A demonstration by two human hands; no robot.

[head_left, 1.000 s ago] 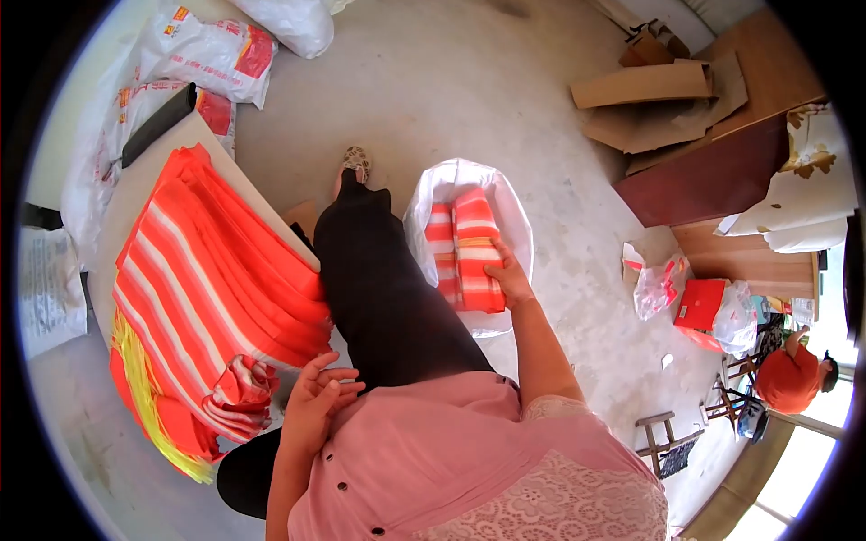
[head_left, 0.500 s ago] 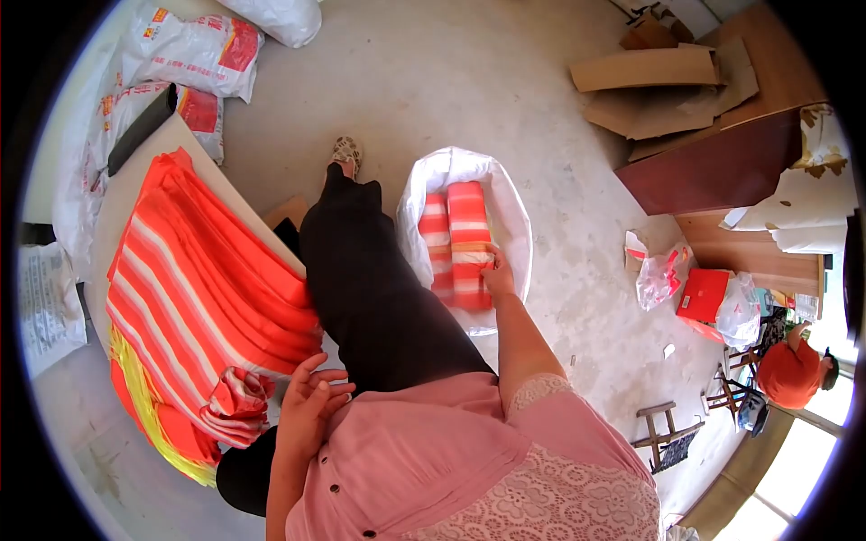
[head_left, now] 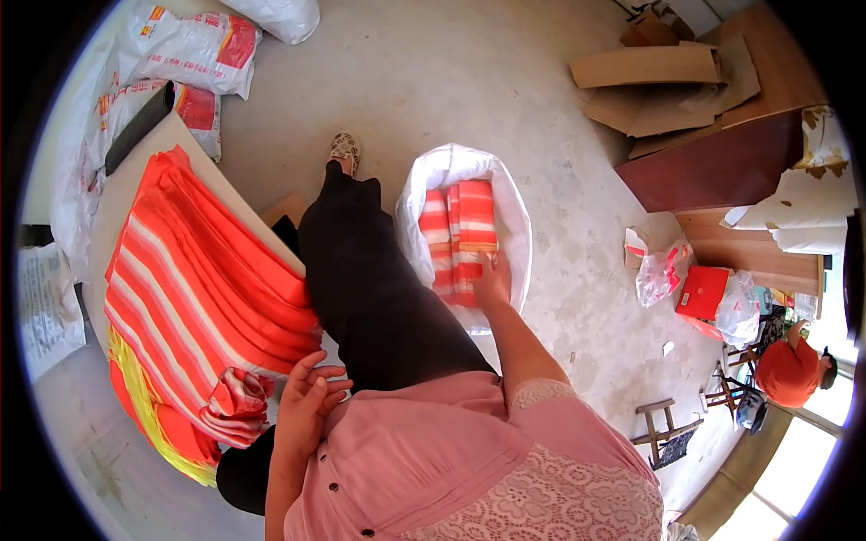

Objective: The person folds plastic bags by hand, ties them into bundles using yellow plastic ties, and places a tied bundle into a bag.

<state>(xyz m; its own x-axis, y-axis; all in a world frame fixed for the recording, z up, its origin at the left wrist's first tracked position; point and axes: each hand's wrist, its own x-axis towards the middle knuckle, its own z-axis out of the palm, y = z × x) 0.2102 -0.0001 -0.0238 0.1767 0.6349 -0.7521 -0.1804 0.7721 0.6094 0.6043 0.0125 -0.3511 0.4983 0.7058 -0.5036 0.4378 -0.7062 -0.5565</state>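
My right hand (head_left: 490, 283) reaches into a white sack (head_left: 514, 212) that stands upright with its mouth rolled open. Its fingers are closed at the right edge of a folded striped cloth (head_left: 472, 212), red, orange and white; some fingertips are hidden. Beside that cloth, to the left, lies another folded striped cloth (head_left: 435, 225) in the same sack. My left hand (head_left: 311, 389) hovers in front of my body with fingers apart and holds nothing. Nearest to it is a large draped striped cloth (head_left: 203, 288) with yellow fringe (head_left: 144, 415), spread over a table at the left.
Printed white sacks (head_left: 185, 50) are piled at the upper left. Flattened cardboard (head_left: 649, 86) lies by a reddish-brown cabinet (head_left: 722, 167) at the upper right. Plastic bags (head_left: 663, 275), a red box (head_left: 704, 290) and a wooden stool (head_left: 666, 433) are to the right. A person in orange (head_left: 792, 371) sits far right.
My right hand has shifted slightly down and left along the cloth's edge inside the sack. The right-hand cloth has tilted a little, showing its left side. My left hand stays almost still.
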